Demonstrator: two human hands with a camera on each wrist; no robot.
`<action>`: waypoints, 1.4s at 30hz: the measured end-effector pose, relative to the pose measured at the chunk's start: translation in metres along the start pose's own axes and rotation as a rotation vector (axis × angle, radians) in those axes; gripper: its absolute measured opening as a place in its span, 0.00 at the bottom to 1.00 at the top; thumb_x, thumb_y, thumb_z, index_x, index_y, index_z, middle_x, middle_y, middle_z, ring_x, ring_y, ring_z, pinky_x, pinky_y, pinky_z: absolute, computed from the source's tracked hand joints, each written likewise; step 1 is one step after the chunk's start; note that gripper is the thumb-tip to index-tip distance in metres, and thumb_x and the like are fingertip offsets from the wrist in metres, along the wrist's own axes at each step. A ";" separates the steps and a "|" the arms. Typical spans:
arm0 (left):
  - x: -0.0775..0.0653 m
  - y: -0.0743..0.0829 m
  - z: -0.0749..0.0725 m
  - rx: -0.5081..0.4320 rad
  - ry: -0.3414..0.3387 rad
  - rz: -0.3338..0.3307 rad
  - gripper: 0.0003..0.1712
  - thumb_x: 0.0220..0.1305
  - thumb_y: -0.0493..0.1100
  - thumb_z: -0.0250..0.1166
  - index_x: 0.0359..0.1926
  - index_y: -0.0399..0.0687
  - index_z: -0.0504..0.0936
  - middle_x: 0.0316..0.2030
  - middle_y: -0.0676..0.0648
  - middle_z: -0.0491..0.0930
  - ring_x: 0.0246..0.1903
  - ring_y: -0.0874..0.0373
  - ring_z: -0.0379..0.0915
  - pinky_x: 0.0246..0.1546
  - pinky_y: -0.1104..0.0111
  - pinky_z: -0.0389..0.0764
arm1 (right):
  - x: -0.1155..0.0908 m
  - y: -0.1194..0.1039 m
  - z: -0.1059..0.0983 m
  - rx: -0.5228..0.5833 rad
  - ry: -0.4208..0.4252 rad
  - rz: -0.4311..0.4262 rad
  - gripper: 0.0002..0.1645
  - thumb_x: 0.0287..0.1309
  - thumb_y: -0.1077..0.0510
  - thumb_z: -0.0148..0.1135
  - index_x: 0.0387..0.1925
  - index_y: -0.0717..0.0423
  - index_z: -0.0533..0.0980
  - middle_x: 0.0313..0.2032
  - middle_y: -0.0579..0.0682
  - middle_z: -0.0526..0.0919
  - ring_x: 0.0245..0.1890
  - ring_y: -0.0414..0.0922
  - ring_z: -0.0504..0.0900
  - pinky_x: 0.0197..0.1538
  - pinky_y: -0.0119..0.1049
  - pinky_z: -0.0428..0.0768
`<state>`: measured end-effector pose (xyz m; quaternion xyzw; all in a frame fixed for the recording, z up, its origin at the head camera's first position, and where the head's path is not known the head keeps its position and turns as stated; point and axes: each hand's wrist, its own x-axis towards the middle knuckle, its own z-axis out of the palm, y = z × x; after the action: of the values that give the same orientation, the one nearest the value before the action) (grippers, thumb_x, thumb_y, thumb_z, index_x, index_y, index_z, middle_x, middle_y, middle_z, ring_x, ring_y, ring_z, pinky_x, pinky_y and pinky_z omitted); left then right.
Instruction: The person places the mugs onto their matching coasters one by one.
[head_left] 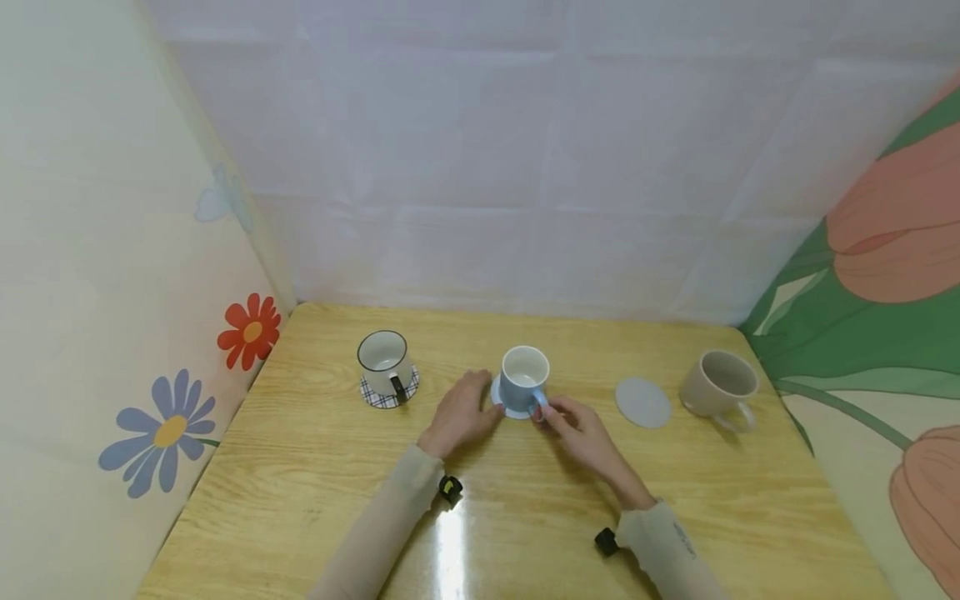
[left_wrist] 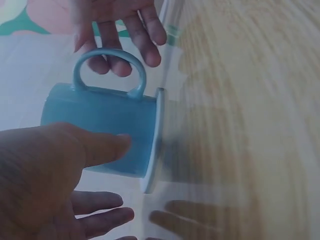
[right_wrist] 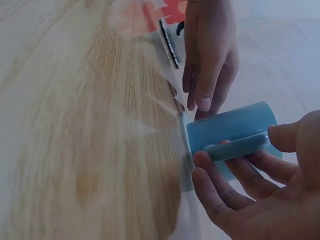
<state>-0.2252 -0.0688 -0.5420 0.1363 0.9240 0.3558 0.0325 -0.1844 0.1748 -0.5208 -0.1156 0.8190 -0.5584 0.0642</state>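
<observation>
A light-blue mug [head_left: 519,388] with a white inside stands upright on a pale round coaster [head_left: 515,412], its handle turned toward the right. My right hand [head_left: 579,432] is at that handle [right_wrist: 237,146]; thumb on one side, fingers curled on the other, it pinches the handle. On the mug's left side, my left hand [head_left: 467,412] lies low with fingers extended, close to the coaster's edge. In the left wrist view its thumb [left_wrist: 107,147] overlaps the mug's wall, and the fingers [left_wrist: 105,220] reach past it, nothing gripped.
To the left, a white mug [head_left: 384,360] with a black rim and handle sits on a checked coaster [head_left: 378,400]. A bare grey coaster [head_left: 643,402] lies right of my hands, with a beige mug [head_left: 718,385] beyond it. White cloth [head_left: 480,183] hangs behind the wooden table [head_left: 300,500].
</observation>
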 end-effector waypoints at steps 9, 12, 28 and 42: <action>0.000 0.009 -0.010 -0.019 0.037 -0.011 0.40 0.71 0.52 0.71 0.77 0.44 0.70 0.73 0.40 0.75 0.73 0.41 0.71 0.76 0.46 0.71 | -0.010 0.001 -0.011 -0.011 0.003 -0.005 0.20 0.82 0.57 0.55 0.61 0.69 0.78 0.54 0.69 0.87 0.54 0.64 0.89 0.54 0.47 0.91; 0.000 0.013 -0.014 -0.009 0.063 0.013 0.39 0.72 0.52 0.71 0.77 0.45 0.70 0.74 0.41 0.74 0.74 0.42 0.70 0.77 0.48 0.70 | -0.014 0.001 -0.017 -0.044 0.005 -0.014 0.20 0.83 0.56 0.54 0.61 0.68 0.78 0.52 0.67 0.88 0.55 0.63 0.89 0.54 0.42 0.90; 0.001 0.041 -0.032 -0.008 0.149 0.151 0.39 0.70 0.51 0.72 0.76 0.45 0.71 0.74 0.42 0.74 0.73 0.43 0.71 0.76 0.47 0.71 | -0.023 -0.003 -0.071 -0.150 0.079 -0.120 0.20 0.83 0.57 0.54 0.64 0.67 0.76 0.60 0.67 0.84 0.55 0.63 0.88 0.53 0.29 0.87; 0.004 0.070 -0.035 -0.026 0.166 0.200 0.37 0.71 0.51 0.71 0.75 0.43 0.73 0.72 0.41 0.76 0.70 0.44 0.74 0.72 0.51 0.76 | -0.037 -0.009 -0.103 -0.165 0.164 -0.161 0.19 0.82 0.60 0.54 0.65 0.69 0.74 0.59 0.69 0.83 0.50 0.26 0.83 0.51 0.22 0.83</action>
<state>-0.2186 -0.0401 -0.4690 0.1976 0.9006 0.3793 -0.0779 -0.1717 0.2743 -0.4756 -0.1397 0.8526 -0.5002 -0.0578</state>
